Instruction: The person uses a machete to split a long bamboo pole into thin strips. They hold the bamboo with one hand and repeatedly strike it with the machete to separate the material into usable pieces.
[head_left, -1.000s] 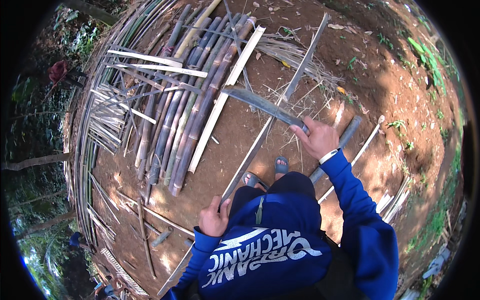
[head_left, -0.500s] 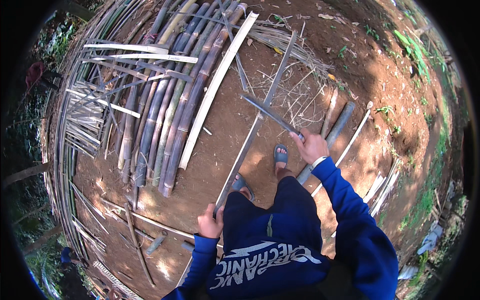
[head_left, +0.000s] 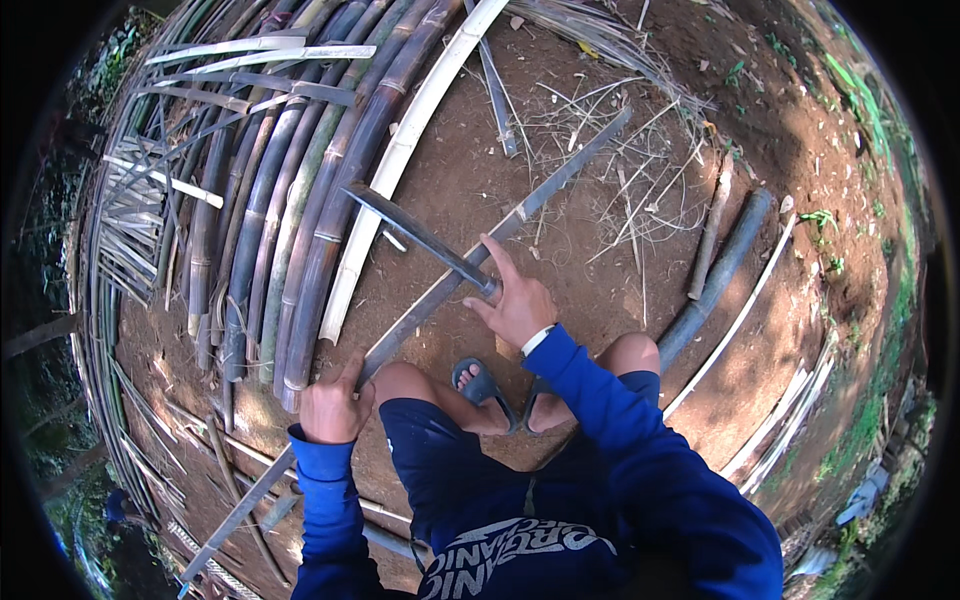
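Observation:
A long split bamboo strip (head_left: 410, 325) runs slantwise across in front of me, from the far right down to the near left. My left hand (head_left: 335, 402) is closed around it near my knee. My right hand (head_left: 518, 303) grips the handle end of a machete (head_left: 415, 238), index finger stretched out over the strip. The dark blade points to the far left and crosses the strip, its tip near a pale split bamboo length. Whether the blade touches the strip, I cannot tell. My fingers hide most of the handle.
Several dark bamboo poles (head_left: 330, 230) lie at the left, with pale slats (head_left: 280, 58) across them. A pale split bamboo length (head_left: 395, 165) flanks them. Thin shavings (head_left: 640, 170) litter the soil ahead. A dark pole (head_left: 715, 285) lies right of my legs.
My right hand has moved left and nearer with the machete. My left hand has shifted left, still on the strip. My knees are now bent apart and the strip slants more.

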